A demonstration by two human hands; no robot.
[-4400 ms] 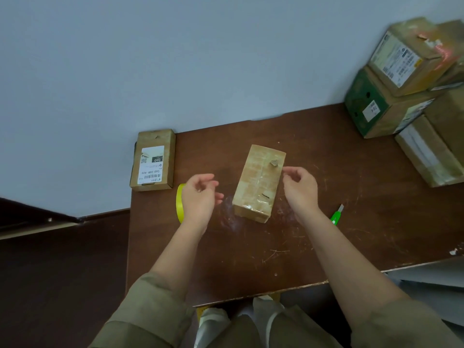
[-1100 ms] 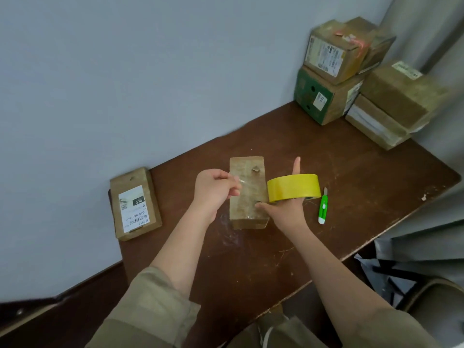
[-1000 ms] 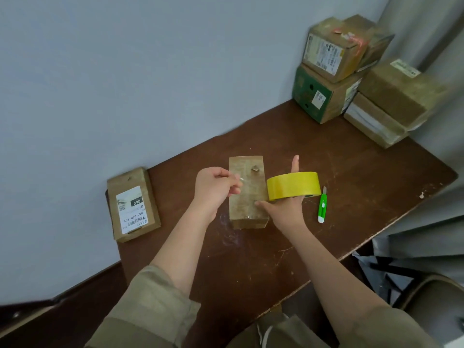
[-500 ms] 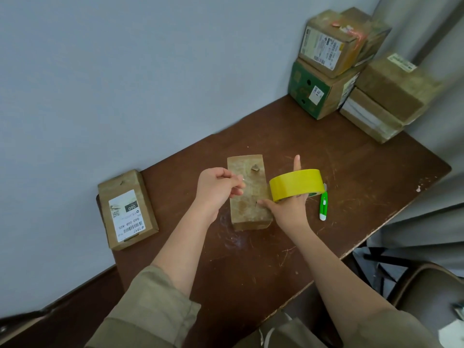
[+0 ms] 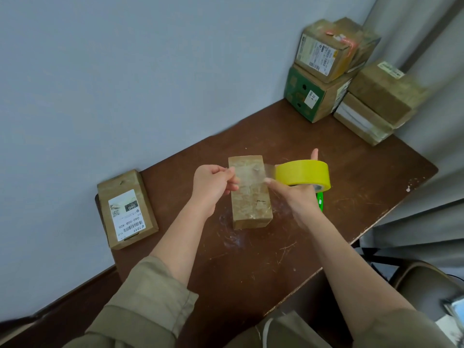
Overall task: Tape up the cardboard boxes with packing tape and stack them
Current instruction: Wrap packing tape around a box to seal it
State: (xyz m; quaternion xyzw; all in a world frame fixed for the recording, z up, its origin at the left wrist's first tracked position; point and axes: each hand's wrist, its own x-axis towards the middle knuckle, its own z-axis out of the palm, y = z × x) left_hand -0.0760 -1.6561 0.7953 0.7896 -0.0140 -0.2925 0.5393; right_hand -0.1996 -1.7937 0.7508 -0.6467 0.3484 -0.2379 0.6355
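A small brown cardboard box lies lengthwise on the dark wooden table, its top glossy with clear tape. My right hand holds a yellow roll of packing tape above the box's right side, fingers through the core. My left hand pinches the free end of a clear strip of tape, stretched from the roll across the far half of the box. A flat brown box with a white label lies at the table's left edge.
A stack of several cardboard boxes, one with a green side, fills the far right corner by the wall. A green utility knife lies on the table, mostly hidden behind my right hand. A chair stands at lower right.
My left hand has pulled the tape end leftward away from the roll, so a clear strip now spans the box. The roll in my right hand has stayed roughly where it was.
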